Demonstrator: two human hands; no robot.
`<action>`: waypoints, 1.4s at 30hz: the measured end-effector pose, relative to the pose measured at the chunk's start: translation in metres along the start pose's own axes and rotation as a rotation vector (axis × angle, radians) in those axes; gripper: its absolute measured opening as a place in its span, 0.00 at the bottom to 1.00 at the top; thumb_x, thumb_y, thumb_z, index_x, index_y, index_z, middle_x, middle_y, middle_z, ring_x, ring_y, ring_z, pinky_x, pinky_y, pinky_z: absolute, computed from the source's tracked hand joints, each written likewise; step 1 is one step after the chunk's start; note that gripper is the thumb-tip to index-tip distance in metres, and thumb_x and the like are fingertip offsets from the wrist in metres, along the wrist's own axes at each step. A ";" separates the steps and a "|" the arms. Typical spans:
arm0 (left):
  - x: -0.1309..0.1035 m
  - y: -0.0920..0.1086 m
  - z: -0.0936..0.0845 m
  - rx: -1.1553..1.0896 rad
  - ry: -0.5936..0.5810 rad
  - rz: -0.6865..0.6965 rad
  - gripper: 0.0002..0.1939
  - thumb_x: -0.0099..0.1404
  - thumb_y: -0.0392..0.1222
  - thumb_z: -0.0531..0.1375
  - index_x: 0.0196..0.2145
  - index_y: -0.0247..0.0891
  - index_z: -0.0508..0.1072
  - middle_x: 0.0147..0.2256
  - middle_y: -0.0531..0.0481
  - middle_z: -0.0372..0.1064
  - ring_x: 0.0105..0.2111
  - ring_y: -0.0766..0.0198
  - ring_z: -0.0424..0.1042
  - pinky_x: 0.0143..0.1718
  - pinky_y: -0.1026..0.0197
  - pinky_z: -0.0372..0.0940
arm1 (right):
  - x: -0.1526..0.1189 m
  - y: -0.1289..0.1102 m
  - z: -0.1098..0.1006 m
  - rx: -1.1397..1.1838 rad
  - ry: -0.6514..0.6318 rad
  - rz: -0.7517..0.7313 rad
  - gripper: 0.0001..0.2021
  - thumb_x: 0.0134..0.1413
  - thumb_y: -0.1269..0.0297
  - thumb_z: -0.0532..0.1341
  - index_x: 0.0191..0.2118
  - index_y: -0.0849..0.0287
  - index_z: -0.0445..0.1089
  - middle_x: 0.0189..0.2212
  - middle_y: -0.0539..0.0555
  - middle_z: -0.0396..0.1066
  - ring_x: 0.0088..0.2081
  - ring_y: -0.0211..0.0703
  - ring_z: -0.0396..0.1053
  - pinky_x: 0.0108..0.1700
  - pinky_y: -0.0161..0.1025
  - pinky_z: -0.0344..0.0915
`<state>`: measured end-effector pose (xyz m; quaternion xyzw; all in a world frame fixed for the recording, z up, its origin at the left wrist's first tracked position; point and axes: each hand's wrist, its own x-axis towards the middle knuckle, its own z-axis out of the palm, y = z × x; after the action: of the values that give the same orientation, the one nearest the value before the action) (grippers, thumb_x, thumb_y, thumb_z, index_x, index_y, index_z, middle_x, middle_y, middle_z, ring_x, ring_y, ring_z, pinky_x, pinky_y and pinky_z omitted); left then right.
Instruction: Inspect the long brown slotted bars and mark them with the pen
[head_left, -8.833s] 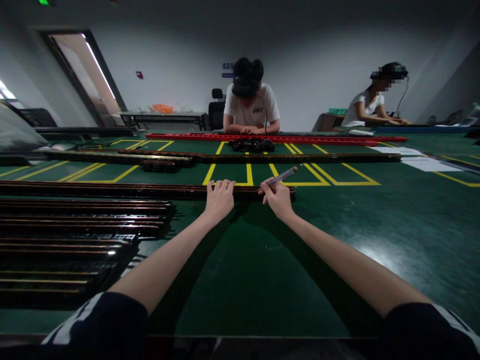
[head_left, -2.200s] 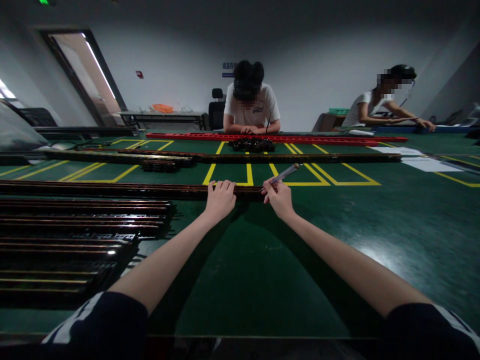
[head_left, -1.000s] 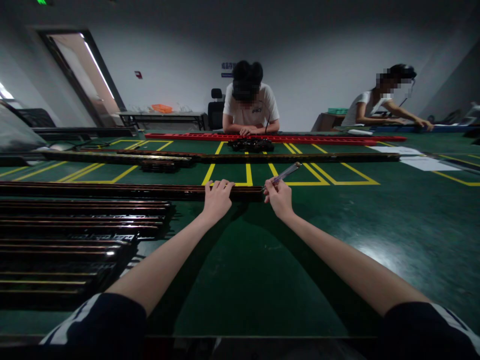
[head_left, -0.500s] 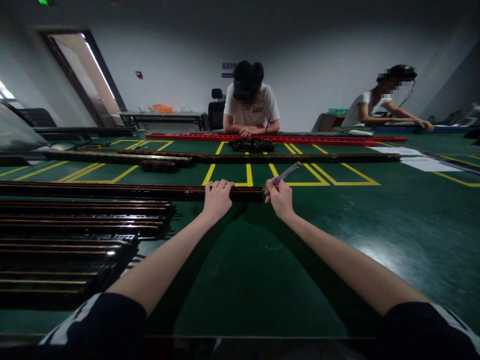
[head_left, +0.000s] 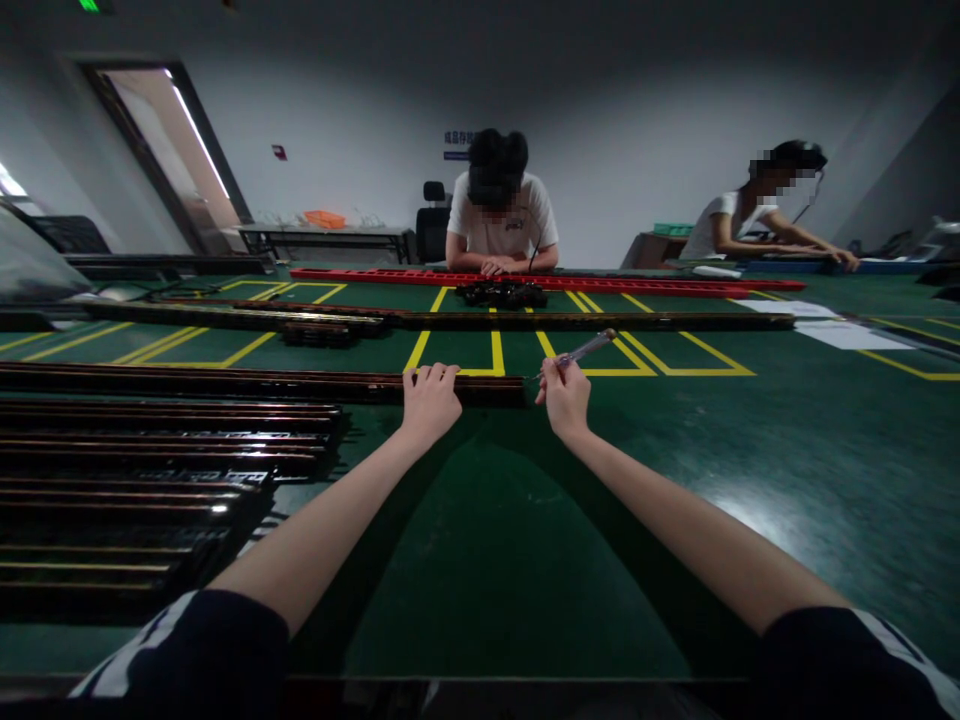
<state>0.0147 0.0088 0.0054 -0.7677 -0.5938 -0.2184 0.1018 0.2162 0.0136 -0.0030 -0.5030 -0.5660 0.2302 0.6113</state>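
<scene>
My left hand (head_left: 433, 405) lies over a long dark rail (head_left: 300, 385) near its right end, fingers curled over the far edge and holding it down on the table. In my right hand (head_left: 566, 395), closed, is a screwdriver (head_left: 592, 347) with a clear handle that slants up to the right. Its thin shaft points left toward the rail's end; a small gap seems to lie between them, and the tip is too small to make out. Several more dark rails (head_left: 165, 440) with coppery lines lie stacked at the left, nearer me.
The green table (head_left: 487, 560) carries yellow tape lines. Farther back lie another dark rail (head_left: 600, 321), a heap of black parts (head_left: 501, 294), a red rail (head_left: 637, 284) and white papers (head_left: 855, 333). One person (head_left: 501, 215) leans on the far edge; another (head_left: 739, 220) works at right.
My right hand with the screwdriver has shifted slightly right, away from the rail's end. My left hand stays on the rail, nearly unmoved.
</scene>
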 end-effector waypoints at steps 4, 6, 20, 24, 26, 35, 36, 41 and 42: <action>-0.001 -0.001 -0.001 -0.011 0.059 0.022 0.22 0.61 0.31 0.49 0.51 0.38 0.70 0.48 0.40 0.71 0.51 0.50 0.67 0.57 0.41 0.52 | 0.001 0.000 0.000 -0.115 -0.016 -0.090 0.13 0.58 0.52 0.54 0.33 0.56 0.65 0.27 0.52 0.69 0.26 0.42 0.68 0.28 0.40 0.68; -0.001 -0.002 0.000 -0.015 0.075 0.022 0.22 0.61 0.31 0.49 0.51 0.39 0.70 0.47 0.41 0.72 0.50 0.50 0.67 0.57 0.40 0.51 | 0.001 0.000 0.000 -0.188 -0.039 -0.132 0.10 0.57 0.56 0.56 0.37 0.56 0.67 0.33 0.55 0.71 0.32 0.45 0.70 0.34 0.43 0.69; -0.001 -0.002 0.001 -0.018 0.080 0.083 0.21 0.63 0.31 0.49 0.52 0.38 0.69 0.45 0.43 0.72 0.47 0.51 0.68 0.54 0.45 0.55 | -0.005 -0.010 0.011 -0.625 -0.339 -0.439 0.03 0.58 0.67 0.58 0.36 0.61 0.68 0.40 0.59 0.73 0.44 0.49 0.71 0.53 0.50 0.60; 0.000 0.000 0.001 -0.039 0.074 0.138 0.20 0.64 0.33 0.49 0.52 0.38 0.69 0.44 0.44 0.73 0.46 0.53 0.68 0.53 0.48 0.56 | -0.007 -0.014 0.012 -0.751 -0.440 -0.543 0.06 0.56 0.68 0.59 0.41 0.60 0.67 0.40 0.58 0.73 0.47 0.51 0.70 0.55 0.54 0.57; 0.000 0.000 0.000 -0.059 0.069 0.168 0.19 0.64 0.34 0.50 0.51 0.39 0.69 0.43 0.45 0.73 0.45 0.55 0.68 0.52 0.50 0.57 | -0.007 -0.015 0.012 -0.779 -0.470 -0.549 0.06 0.56 0.70 0.59 0.40 0.60 0.67 0.42 0.59 0.73 0.48 0.51 0.69 0.55 0.53 0.56; 0.000 0.001 0.001 -0.085 0.067 0.201 0.19 0.63 0.35 0.51 0.50 0.38 0.69 0.43 0.45 0.74 0.46 0.54 0.68 0.52 0.50 0.57 | -0.008 -0.016 0.016 -0.918 -0.430 -0.519 0.04 0.57 0.66 0.56 0.37 0.61 0.64 0.36 0.60 0.72 0.40 0.51 0.69 0.49 0.48 0.57; 0.000 0.001 0.002 -0.087 0.070 0.202 0.19 0.63 0.35 0.51 0.50 0.38 0.70 0.43 0.45 0.74 0.46 0.54 0.68 0.52 0.50 0.57 | -0.008 -0.017 0.017 -0.934 -0.418 -0.529 0.04 0.57 0.67 0.55 0.37 0.61 0.64 0.36 0.60 0.72 0.40 0.52 0.69 0.50 0.48 0.56; 0.001 0.002 0.003 -0.103 0.075 0.204 0.19 0.61 0.36 0.52 0.50 0.37 0.69 0.47 0.44 0.72 0.49 0.53 0.68 0.55 0.50 0.55 | -0.012 -0.021 0.023 -0.979 -0.397 -0.514 0.07 0.55 0.71 0.52 0.39 0.62 0.64 0.37 0.62 0.73 0.40 0.52 0.69 0.51 0.48 0.52; 0.001 0.003 0.003 -0.104 0.074 0.202 0.20 0.61 0.37 0.52 0.50 0.37 0.69 0.47 0.44 0.72 0.49 0.53 0.67 0.55 0.50 0.54 | -0.013 -0.022 0.024 -0.987 -0.391 -0.508 0.07 0.54 0.71 0.52 0.39 0.62 0.64 0.37 0.62 0.73 0.41 0.53 0.69 0.51 0.49 0.52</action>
<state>0.0181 0.0096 0.0037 -0.8191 -0.4972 -0.2661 0.1052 0.1844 0.0027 0.0069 -0.5249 -0.8112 -0.1256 0.2252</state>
